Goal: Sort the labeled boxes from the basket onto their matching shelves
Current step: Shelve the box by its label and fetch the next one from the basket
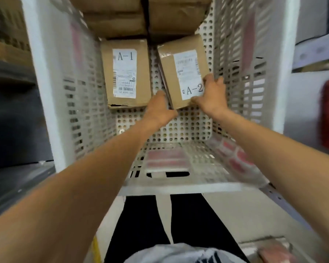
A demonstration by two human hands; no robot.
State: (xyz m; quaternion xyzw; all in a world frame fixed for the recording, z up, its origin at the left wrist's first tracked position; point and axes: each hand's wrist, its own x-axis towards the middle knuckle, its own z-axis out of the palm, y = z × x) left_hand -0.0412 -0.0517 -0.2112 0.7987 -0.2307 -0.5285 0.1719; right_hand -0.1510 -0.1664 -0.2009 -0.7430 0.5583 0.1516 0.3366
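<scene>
Head: A-2 box (181, 73) lengthwise away, far end angled left.

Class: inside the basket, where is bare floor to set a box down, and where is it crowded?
Bare basket floor lies between the near wall and the near ends of the A-1 box and A-2 box. Far end: crowded with stacked brown boxes.

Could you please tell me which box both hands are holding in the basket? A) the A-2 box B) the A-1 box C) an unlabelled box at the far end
A: the left hand and the right hand hold the A-2 box by its near edges, while the A-1 box lies untouched beside it.
</scene>
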